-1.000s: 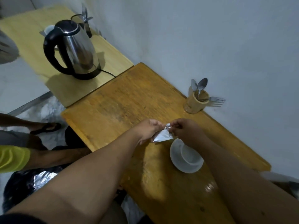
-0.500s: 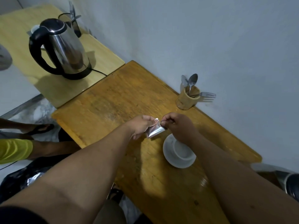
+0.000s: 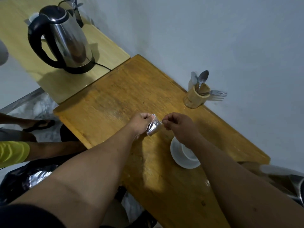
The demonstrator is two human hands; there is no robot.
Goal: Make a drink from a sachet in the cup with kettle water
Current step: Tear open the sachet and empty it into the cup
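Note:
A small silver sachet hangs between my two hands above the brown wooden table. My left hand pinches its left top corner, and my right hand pinches the right top corner. A white cup on a white saucer stands just below my right wrist, which hides part of the cup. The steel kettle with a black handle sits on its base on the paler table at the far left.
A wooden holder with spoons and a fork stands by the wall at the right. Another person's leg, sandal and yellow sleeve are at the left. A dark bag lies on the floor. A metal object sits at the right edge.
My hands have drawn slightly apart at the sachet's top, and the sachet now hangs more from my left hand. The view shifted a little.

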